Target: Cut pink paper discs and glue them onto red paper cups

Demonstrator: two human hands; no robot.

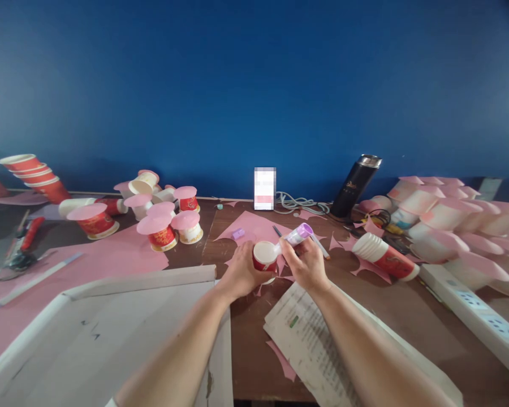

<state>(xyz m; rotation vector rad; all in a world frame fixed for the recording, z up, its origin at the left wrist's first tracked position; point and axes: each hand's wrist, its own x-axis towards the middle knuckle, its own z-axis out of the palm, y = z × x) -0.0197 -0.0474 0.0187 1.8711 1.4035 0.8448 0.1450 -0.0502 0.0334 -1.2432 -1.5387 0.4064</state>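
Observation:
Near the middle of the table, my left hand is wrapped round a red paper cup whose pale round end faces up. A white and purple glue tube is gripped in my right hand, its narrow end at the cup's right rim. Beyond my left hand, a small purple cap lies on pink paper. A dark pen rests just behind the tube, and pink paper scraps lie around both hands.
Cups with pink discs stand at the left, beside scissors. A lit phone leans on the blue wall. Rightward are a black flask, stacked cups, many pink-topped cups and a power strip. Printed sheets and a white box lie nearer.

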